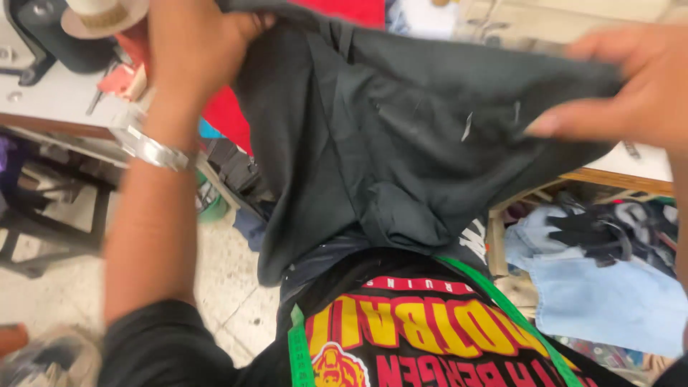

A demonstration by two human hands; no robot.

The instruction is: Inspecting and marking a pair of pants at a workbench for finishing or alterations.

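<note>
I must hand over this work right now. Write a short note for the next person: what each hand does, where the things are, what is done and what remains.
Left hand: gripping the top edge of the dark garment, raised at upper left; a metal watch sits on that wrist.
Right hand: pinching the garment's other edge at upper right.
Garment: held up and spread between both hands, its lower part hanging down to the lap. A few pale threads show on the cloth.
Green tape measure: draped around the neck, over the printed shirt.
Denim pieces: in a pile at lower right.
Done: garment lifted and opened out.
Left: cannot tell from this view.
</note>
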